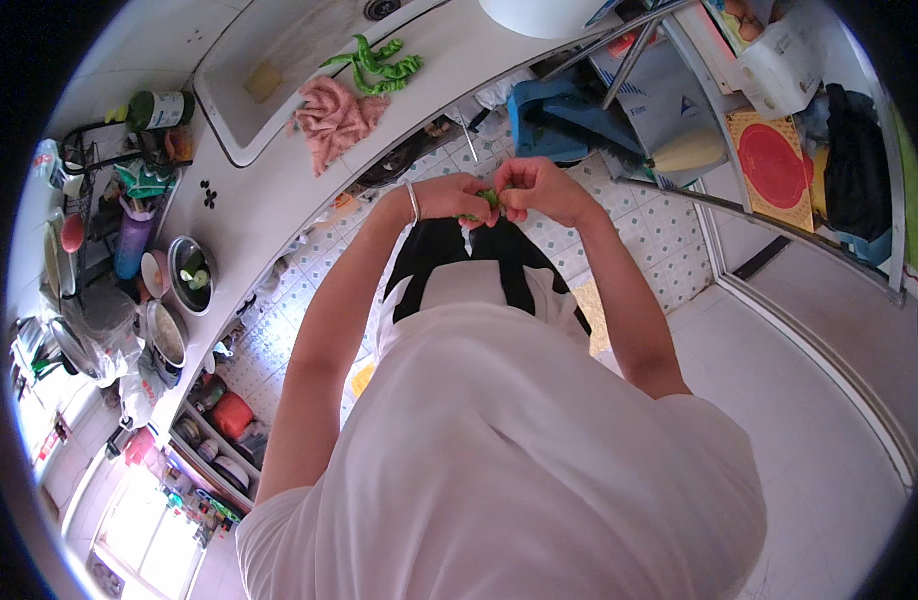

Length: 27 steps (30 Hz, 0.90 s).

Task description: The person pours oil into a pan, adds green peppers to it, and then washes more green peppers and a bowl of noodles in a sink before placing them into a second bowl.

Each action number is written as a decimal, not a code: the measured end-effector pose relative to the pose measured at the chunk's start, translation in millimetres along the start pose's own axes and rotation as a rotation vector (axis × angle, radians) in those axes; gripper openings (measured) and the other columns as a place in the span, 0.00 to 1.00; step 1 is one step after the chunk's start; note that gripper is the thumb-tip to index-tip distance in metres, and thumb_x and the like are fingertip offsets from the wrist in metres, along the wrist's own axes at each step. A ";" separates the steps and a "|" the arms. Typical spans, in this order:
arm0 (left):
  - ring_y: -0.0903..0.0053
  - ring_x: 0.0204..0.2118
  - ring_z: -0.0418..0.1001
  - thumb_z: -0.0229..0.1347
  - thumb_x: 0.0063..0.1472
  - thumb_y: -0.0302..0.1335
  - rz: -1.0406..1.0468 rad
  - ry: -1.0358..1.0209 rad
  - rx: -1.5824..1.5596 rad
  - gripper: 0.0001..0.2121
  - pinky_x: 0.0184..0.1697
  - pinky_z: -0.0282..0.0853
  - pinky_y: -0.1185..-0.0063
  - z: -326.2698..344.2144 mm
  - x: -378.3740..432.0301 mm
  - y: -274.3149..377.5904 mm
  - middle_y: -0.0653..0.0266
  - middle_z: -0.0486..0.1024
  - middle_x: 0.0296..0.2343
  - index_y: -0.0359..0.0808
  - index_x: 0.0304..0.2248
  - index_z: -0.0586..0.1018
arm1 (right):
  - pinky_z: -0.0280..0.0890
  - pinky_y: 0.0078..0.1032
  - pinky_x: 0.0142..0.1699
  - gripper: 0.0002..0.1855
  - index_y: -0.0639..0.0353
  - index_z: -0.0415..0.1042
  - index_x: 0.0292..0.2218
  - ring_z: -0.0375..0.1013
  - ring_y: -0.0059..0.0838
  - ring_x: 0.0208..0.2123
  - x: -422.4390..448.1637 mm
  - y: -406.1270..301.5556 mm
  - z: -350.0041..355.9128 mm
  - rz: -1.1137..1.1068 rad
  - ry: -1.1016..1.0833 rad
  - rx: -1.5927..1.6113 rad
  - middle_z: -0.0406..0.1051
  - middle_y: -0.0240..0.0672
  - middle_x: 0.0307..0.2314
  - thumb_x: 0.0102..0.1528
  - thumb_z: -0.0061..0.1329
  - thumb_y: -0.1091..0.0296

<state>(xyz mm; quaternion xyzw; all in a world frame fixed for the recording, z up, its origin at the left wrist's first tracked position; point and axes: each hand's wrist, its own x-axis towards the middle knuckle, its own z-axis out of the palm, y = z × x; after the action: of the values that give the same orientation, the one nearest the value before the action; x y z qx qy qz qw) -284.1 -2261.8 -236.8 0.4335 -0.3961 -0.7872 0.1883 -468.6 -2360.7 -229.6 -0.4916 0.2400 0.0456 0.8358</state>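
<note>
My left hand [459, 199], with a pale bangle [411, 202] at the wrist, holds a green pepper [489, 196] in front of my waist. My right hand [532, 191] pinches at the same pepper, its fingertips close to the left ones. Fingers hide most of the pepper. On the counter [267, 191] ahead lie several long, wrinkled green peppers [387, 69]. A crumpled pink cloth [337, 116] rests beside them at the sink's edge. To the left stands a metal bowl [196, 303] with green and pale pieces inside.
The white sink [230, 112] is set into the counter. Bowls, bottles and a wire rack [91, 157] crowd the left side. A white round container [534, 16] stands at the far edge. Right of it, a blue dustpan [530, 120], a brush and a loaded shelf [736, 161] stand near the tiled floor.
</note>
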 end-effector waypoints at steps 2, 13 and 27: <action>0.86 0.20 0.64 0.52 0.53 0.29 -0.017 -0.003 0.016 0.08 0.25 0.60 0.86 0.3 4.1 -1.7 0.70 0.69 0.18 0.31 0.26 0.75 | 0.61 0.13 0.24 0.04 0.63 0.66 0.29 0.68 0.16 0.20 2.6 5.4 -5.0 0.012 -0.015 -0.011 0.68 0.30 0.20 0.46 0.46 0.77; 0.87 0.22 0.63 0.51 0.55 0.29 0.238 0.213 -0.225 0.07 0.27 0.59 0.86 -7.9 -8.4 3.3 0.71 0.68 0.19 0.33 0.26 0.72 | 0.65 0.18 0.28 0.08 0.62 0.70 0.30 0.70 0.21 0.23 82.5 52.6 -65.7 -0.084 0.286 -0.176 0.70 0.31 0.21 0.46 0.50 0.70; 0.77 0.29 0.71 0.53 0.57 0.28 0.537 0.782 -0.872 0.10 0.39 0.68 0.77 -56.6 -135.4 -83.2 0.65 0.69 0.28 0.36 0.37 0.68 | 0.66 0.28 0.40 0.18 0.62 0.68 0.40 0.71 0.35 0.33 173.0 19.2 -54.0 -0.415 0.959 -0.677 0.65 0.42 0.38 0.44 0.48 0.78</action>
<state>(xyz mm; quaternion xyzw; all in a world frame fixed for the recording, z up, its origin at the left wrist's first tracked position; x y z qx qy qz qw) -158.2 -2150.0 -247.5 0.4577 -0.0366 -0.5852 0.6683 -341.5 -2424.1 -343.8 -0.7315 0.4605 -0.2701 0.4242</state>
